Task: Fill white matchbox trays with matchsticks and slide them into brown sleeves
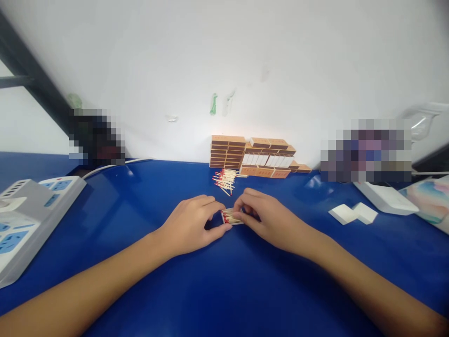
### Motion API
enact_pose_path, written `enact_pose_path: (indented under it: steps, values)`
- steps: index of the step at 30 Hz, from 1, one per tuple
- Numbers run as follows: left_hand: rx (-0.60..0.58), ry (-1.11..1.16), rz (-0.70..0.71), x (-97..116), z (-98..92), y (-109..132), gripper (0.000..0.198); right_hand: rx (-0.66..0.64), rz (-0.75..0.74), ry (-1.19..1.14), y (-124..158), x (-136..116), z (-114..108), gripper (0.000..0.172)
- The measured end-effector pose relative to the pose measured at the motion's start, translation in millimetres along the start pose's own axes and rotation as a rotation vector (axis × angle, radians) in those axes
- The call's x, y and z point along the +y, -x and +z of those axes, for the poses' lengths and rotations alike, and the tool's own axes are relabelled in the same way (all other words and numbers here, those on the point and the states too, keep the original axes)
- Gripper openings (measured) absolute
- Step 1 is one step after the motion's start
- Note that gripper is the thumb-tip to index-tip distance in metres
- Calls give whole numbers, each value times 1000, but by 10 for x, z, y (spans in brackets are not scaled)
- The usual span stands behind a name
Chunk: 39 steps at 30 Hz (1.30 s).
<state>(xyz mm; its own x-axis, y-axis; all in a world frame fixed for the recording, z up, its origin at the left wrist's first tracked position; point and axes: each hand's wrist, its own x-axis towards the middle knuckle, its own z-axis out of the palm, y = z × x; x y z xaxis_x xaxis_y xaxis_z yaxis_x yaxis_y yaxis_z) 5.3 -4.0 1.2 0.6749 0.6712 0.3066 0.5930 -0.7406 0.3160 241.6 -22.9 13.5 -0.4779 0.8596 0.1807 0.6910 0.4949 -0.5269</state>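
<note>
A small white matchbox tray [242, 223] lies on the blue table between my two hands, holding red-tipped matches [228, 216]. My left hand [194, 220] grips the tray's left end between thumb and fingers. Over the right part of the tray, the fingers of my right hand [264, 213] are closed on the matches; the fingertips partly cover them. Just beyond the tray sits a loose pile of red-headed matches [225, 179].
Brown matchboxes [228, 152] are stacked against the white wall, with white trays [268, 160] among them. Two white pieces [343, 213] lie at right, near a white box [387, 199]. A large power strip [66, 201] stands at left, its white cable [105, 167] running along the back.
</note>
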Motion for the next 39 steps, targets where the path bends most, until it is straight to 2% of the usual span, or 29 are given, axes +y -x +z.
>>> enact_pose_path:
  steps: [3,6,16,21,24,27,30,35,39]
  values:
    - [0,23,33,1,5,3,24,37,-26,-40,-38,-38,41,7]
    - [1,29,52,5,7,2,24,16,-44,-47,-54,-51,69,8]
    - [-64,28,1,8,-14,-22,27,32,-44,31,-86,-83,84,10]
    - [-92,136,-99,14,-16,-47,31,45,-109,147,-106,-43,109,7]
    - [-103,221,-174,9,-20,-61,34,48,-171,304,-103,-22,130,13]
    - [-98,234,-183,8,-22,-63,33,36,-264,497,-96,-14,154,20]
    - [-98,236,-186,11,-19,-58,33,28,-334,616,-88,-15,163,19]
    - [-90,225,-179,7,-3,-43,35,83,-335,609,-60,-44,94,20]
    - [-65,195,-143,-9,2,-38,31,33,-280,557,-21,-75,17,18]
